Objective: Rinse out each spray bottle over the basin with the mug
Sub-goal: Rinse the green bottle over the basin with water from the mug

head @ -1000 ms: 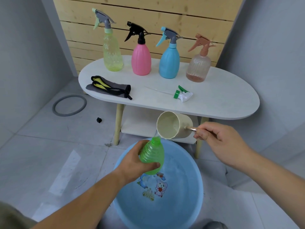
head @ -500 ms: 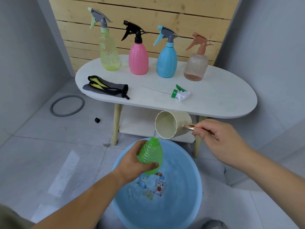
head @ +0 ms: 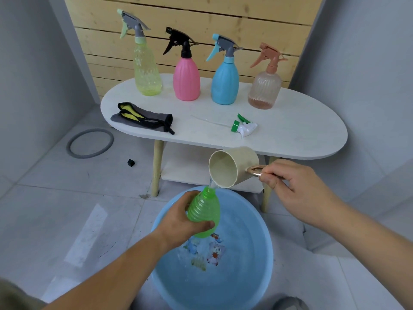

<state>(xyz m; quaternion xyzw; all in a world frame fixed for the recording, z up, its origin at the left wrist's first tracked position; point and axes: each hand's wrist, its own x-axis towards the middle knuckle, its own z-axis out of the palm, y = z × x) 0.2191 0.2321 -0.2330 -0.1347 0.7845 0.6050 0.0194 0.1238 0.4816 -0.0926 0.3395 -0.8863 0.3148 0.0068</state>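
Pouring carries on much as it did a second ago: the green bottle [head: 204,211], its cap off, is tilted over the basin [head: 257,276], with the left hand [head: 178,224] wrapped round its belly and its neck pointing up toward the mug [head: 232,166]. The mug has rolled a little further over since then, so its handle ring now shows, pinched by the right hand [head: 299,193]. A thin thread of water [head: 211,183] runs from its lip into the neck. I'd say the mug is nearly empty, so a swirl and tip-out into the basin comes next. A spray head [head: 243,127] lies on the counter [head: 290,130]. Behind it the yellow bottle [head: 146,70], pink bottle [head: 186,81], blue bottle [head: 224,83] and peach bottle [head: 263,88] stand capped, seemingly yet to be rinsed.
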